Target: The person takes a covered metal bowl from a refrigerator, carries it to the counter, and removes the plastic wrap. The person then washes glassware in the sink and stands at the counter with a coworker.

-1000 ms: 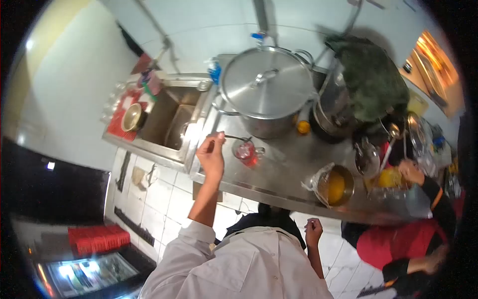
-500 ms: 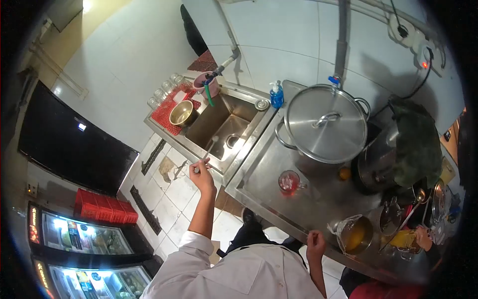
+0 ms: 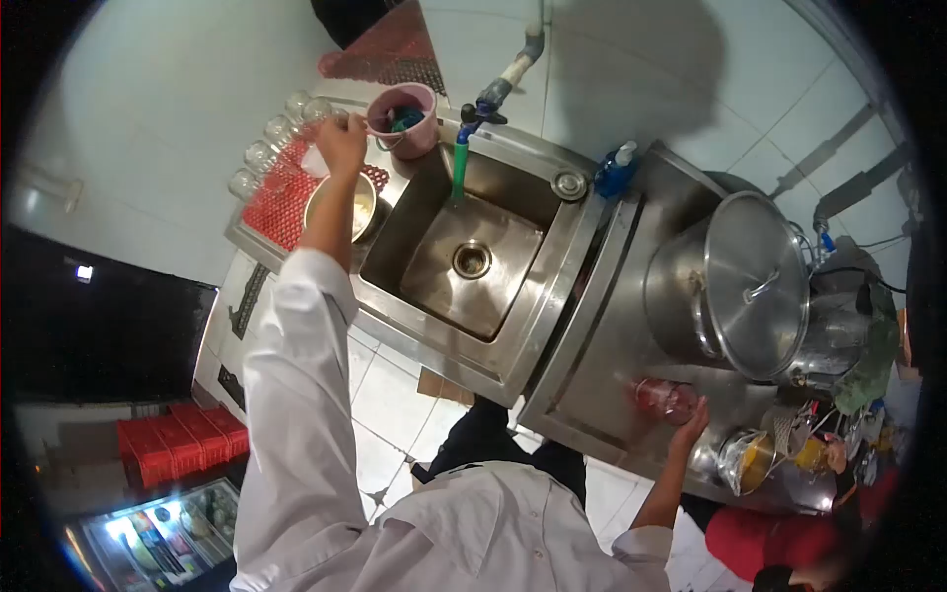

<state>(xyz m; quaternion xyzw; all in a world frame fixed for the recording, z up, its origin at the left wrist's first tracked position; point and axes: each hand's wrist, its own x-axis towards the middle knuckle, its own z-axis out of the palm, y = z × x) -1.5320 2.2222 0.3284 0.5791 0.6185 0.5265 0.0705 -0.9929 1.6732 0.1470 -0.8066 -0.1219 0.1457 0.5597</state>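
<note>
My left hand (image 3: 341, 146) is over the rear left of the sink, beside the pink bucket (image 3: 419, 148), with its fingers curled; what they hold cannot be made out. Below that forearm sits a bowl (image 3: 363, 209) with pale contents, partly covered by my arm. At the steel counter, my right hand (image 3: 693, 424) has its fingers on the near right side of a glass mug of red drink (image 3: 666, 398), which is slightly blurred. Several clear glasses (image 3: 258, 158) line the red mat (image 3: 276, 209).
The sink basin (image 3: 473, 259) has a green hose (image 3: 460, 173) hanging in it. A blue soap bottle (image 3: 617, 173) stands behind the counter corner. A large lidded pot (image 3: 755, 286) and a foil-edged yellow bowl (image 3: 755, 462) are rightward. A person in red (image 3: 760, 541) is at lower right.
My left hand has moved from the sink's front edge to the bucket and glasses; the spoon it held is no longer visible. My right hand has risen to the mug. The view has turned left.
</note>
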